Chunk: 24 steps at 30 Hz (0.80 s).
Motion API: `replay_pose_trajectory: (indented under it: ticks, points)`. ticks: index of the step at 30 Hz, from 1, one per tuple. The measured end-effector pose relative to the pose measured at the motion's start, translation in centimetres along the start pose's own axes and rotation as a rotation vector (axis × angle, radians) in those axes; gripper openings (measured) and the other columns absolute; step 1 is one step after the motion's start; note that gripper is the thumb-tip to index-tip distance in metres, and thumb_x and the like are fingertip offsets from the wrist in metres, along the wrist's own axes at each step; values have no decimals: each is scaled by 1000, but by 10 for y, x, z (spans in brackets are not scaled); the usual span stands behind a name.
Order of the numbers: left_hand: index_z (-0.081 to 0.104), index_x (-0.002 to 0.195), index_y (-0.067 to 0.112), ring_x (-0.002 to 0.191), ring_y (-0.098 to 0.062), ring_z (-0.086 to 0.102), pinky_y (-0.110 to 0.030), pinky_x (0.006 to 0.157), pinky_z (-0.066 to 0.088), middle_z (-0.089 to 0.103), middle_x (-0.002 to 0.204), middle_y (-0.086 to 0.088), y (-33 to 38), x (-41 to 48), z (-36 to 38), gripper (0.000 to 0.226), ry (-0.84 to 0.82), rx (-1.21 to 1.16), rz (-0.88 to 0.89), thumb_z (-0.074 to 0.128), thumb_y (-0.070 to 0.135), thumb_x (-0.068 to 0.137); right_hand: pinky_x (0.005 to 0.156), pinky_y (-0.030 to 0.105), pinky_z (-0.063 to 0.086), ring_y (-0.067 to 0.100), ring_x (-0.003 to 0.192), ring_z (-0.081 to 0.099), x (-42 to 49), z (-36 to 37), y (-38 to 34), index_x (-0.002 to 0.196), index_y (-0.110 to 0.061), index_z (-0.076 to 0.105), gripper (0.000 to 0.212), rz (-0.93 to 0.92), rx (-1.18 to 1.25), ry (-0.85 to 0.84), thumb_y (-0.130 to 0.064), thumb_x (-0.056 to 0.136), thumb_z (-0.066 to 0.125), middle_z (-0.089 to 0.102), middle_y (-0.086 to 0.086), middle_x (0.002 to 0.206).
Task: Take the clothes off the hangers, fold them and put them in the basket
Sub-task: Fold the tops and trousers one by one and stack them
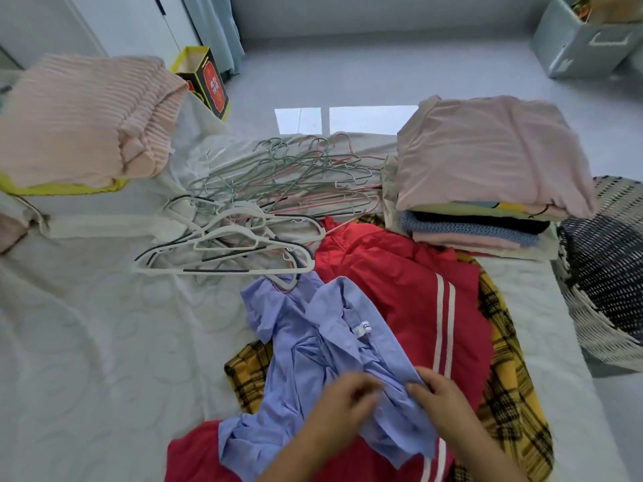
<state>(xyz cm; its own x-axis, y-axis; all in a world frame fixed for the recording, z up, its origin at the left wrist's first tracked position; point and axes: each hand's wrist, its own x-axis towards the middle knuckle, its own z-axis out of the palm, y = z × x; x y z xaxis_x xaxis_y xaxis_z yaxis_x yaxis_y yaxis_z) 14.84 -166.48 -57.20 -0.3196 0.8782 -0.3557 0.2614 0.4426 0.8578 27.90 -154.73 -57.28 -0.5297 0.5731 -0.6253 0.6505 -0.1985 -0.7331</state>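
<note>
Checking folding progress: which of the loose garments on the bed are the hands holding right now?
The light blue shirt, gripped by the left hand and right hand. It lies on top of the red garment and the yellow plaid one.

A lilac-blue shirt (313, 346) lies on a red garment with white stripes (400, 293) and yellow-black plaid cloth (508, 394).

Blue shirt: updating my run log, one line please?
blue shirt unfolded on red garment; right hand pinches it; left hand blurred, on it
</note>
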Motion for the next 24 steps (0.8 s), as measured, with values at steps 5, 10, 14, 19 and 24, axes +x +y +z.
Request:
replay_pose_trajectory:
  ticks: [5, 10, 14, 19, 24]
  points:
    - [54, 120, 6, 104, -21, 52, -32, 89, 41, 56, 114, -6, 21, 66, -55, 27, 276, 365, 47, 47, 7, 93, 85, 14, 49, -12, 91, 60, -25, -11, 2, 97, -44, 62, 45, -153, -45, -35, 0, 94, 50, 67, -19, 99]
    - [16, 149, 26, 143, -19, 14, -44, 113, 13, 23, 154, 2, 49, 118, -43, 68, -225, 1103, 209, 49, 10, 92, 72, 11, 38, 2, 90, 51, -41, -26, 0, 102, -56, 48, 52, -359, -257, 7, -4, 96, 49, 57, -10, 93]
    - [54, 126, 22, 120, -24, 46, -38, 99, 27, 55, 125, -2, 57, 132, -40, 37, -242, 1253, 211, 53, 19, 89, 76, 14, 41, 3, 87, 53, -52, -43, 7, 102, -53, 47, 51, -395, -270, 105, -2, 96, 48, 55, -8, 92]
    - [54, 105, 10, 98, -30, 54, -34, 71, 38, 50, 110, -11, 78, 118, -56, 18, -143, 1027, 201, 48, 21, 93, 76, 6, 41, 13, 93, 53, -64, -77, 14, 120, -23, 58, 32, -312, -264, 313, -4, 96, 46, 61, 3, 108]
    - [39, 81, 17, 77, -27, 50, -35, 64, 32, 55, 87, -14, 122, 84, -58, 14, -44, 835, 259, 49, 15, 91, 75, 24, 35, 30, 104, 58, -79, -114, -11, 120, -9, 62, 33, -312, -365, 537, 1, 94, 45, 64, 14, 117]
